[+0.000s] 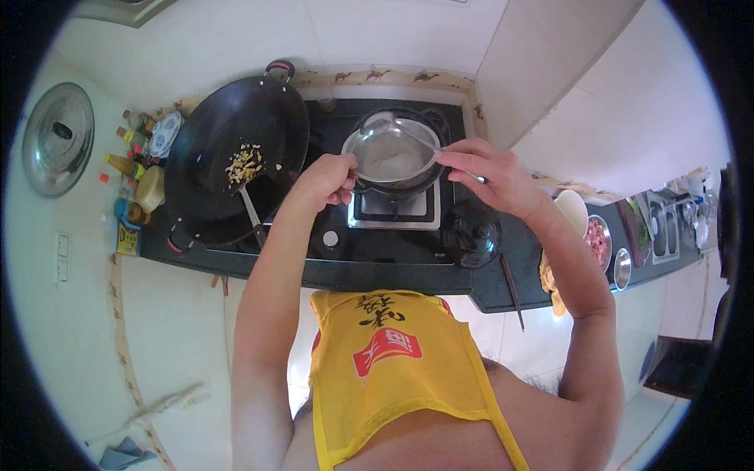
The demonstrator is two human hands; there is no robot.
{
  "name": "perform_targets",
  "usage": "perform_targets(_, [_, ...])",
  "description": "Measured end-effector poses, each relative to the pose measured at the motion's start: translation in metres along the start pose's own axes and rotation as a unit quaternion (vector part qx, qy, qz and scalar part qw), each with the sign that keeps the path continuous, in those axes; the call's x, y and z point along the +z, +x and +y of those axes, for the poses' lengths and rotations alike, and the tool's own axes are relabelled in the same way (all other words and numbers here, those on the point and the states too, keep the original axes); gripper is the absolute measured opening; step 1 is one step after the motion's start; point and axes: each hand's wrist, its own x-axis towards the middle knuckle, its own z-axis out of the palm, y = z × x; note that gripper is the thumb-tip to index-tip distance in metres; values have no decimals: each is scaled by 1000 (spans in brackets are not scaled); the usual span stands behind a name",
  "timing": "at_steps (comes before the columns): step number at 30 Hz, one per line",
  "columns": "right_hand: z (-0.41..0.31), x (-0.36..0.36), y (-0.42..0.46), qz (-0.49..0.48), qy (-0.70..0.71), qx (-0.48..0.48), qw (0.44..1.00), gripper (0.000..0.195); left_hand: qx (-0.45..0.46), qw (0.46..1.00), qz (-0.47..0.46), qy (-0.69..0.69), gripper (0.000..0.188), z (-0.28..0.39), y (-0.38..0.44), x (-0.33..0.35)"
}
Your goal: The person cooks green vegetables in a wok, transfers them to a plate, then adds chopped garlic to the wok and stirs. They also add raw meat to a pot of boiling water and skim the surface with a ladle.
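Observation:
My left hand point(331, 181) grips the near left rim of a shiny metal bowl point(359, 168), fingers curled and thumb on top. The bowl is over a dark pot point(406, 191) on the right burner. Something pale, perhaps a cloudy liquid, shows inside; glare blurs it. In my right hand point(492, 176) is the handle of a metal ladle point(415, 136), pinched between thumb and fingers. Its head lies at the bowl's far left side. To the left, a large black wok point(235, 126) holds chopped yellowish bits point(244, 165) and a metal spatula point(248, 206).
A dark pot lid point(471, 235) rests right of the burner, beside chopsticks point(511, 288) projecting over the counter edge. Farther right are a bowl of raw meat point(598, 241), a small metal bowl point(622, 269) and a sink point(664, 226). Seasoning bottles point(125, 166) line the left wall.

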Motion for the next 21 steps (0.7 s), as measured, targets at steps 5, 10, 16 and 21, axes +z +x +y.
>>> perform_targets(5, [8, -13, -2, -26, -14, -4, 1000, 38, -23, 996, 8, 85, 23, 12, -9, -10])
perform_targets(10, [17, -4, -3, -33, -21, -30, 999, 37, -14, 977, 27, 210, 23, 32, -11, -17])
perform_targets(16, [32, 18, -4, -49, -17, -37, 998, 30, -6, 946, 73, 316, 30, 53, -5, -17])
perform_targets(21, [39, 22, -4, -36, 13, -22, 999, 23, 9, 929, 86, 359, 33, 64, -9, -16])
